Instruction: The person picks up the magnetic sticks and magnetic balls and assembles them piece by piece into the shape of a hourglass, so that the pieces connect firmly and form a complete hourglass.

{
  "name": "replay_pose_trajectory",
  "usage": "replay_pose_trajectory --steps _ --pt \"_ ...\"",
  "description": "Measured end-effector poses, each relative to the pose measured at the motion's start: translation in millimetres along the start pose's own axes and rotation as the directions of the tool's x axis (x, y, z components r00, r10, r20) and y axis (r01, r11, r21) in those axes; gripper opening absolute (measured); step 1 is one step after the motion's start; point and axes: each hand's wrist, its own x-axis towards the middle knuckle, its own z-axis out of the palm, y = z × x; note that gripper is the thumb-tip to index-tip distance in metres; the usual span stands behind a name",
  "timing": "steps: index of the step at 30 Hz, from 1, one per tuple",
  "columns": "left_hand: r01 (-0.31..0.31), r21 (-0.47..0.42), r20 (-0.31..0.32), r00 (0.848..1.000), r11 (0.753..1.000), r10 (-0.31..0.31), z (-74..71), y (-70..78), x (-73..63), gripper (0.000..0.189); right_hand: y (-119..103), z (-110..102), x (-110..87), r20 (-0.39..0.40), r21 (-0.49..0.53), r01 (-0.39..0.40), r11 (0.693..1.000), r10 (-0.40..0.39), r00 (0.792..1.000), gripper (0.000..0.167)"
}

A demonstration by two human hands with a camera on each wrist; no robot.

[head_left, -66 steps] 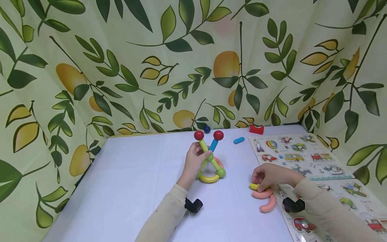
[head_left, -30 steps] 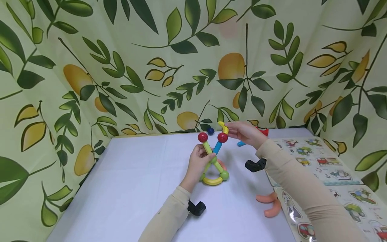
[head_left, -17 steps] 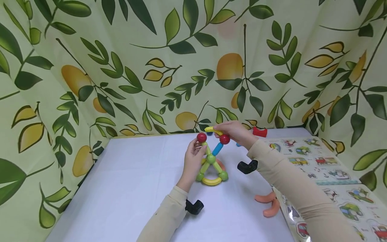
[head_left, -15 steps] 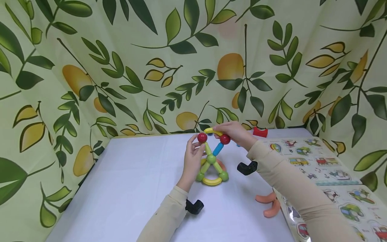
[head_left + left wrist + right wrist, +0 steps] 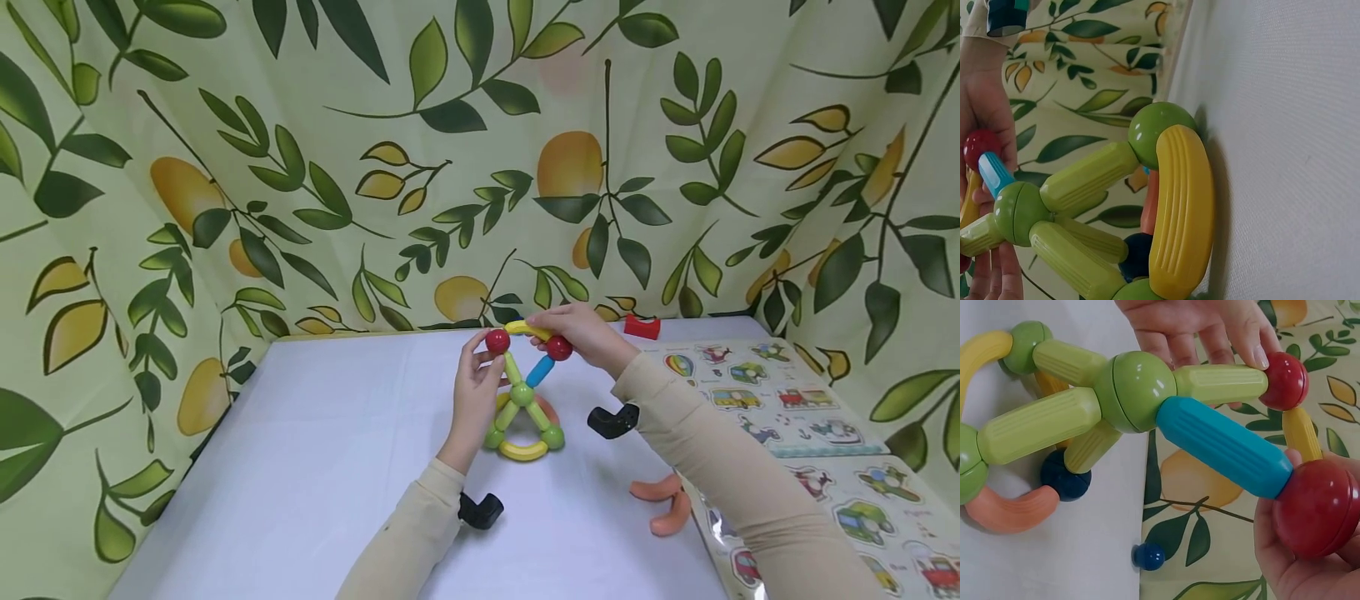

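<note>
A magnetic stick-and-ball figure stands on the table, its green centre ball [image 5: 522,394] joining green sticks and a blue stick [image 5: 1225,447]. At its base is a yellow curved stick [image 5: 1185,212] between green balls. Two red balls top the upper sticks. My left hand [image 5: 474,392] pinches the left red ball [image 5: 498,341], thumb in front, where it meets the green stick. My right hand [image 5: 585,333] pinches the upper yellow curved stick [image 5: 519,327], which bridges both red balls; its fingers also lie round the right red ball [image 5: 1317,508].
Two salmon curved sticks [image 5: 672,512] lie on the table at right, beside an open picture puzzle book [image 5: 817,451]. A red block [image 5: 642,327] sits at the back edge. Another dark blue ball [image 5: 1149,556] is near the table's back edge. A leaf-patterned curtain [image 5: 300,167] hangs behind.
My right hand has picked the yellow curved stick up from beside the salmon sticks and brought it over the red balls. My left hand has shifted up from the green stick to the left ball.
</note>
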Motion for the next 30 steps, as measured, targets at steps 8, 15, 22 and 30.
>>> replay_pose_trajectory --steps 8,15,22,30 --pt "0.003 -0.060 -0.005 1.000 0.998 -0.003 -1.2 -0.2 0.9 0.050 2.5 3.2 -0.1 0.008 0.044 0.009 0.999 -0.009 1.000 0.042" --pt "0.068 -0.037 0.019 0.998 0.997 -0.068 -0.3 0.2 2.7 0.064 1.1 7.2 -1.9 0.007 0.074 -0.012 0.997 0.011 1.000 0.042" --pt "0.080 0.013 0.107 0.991 0.997 -0.081 1.7 -0.3 1.0 0.050 1.5 7.2 -1.3 -0.002 0.068 -0.016 0.998 0.017 1.000 0.039" --pt "0.078 0.005 0.108 0.991 0.997 -0.078 3.7 1.4 -1.4 0.046 3.2 9.0 -3.6 -0.031 0.068 -0.032 0.997 0.034 0.999 0.041"
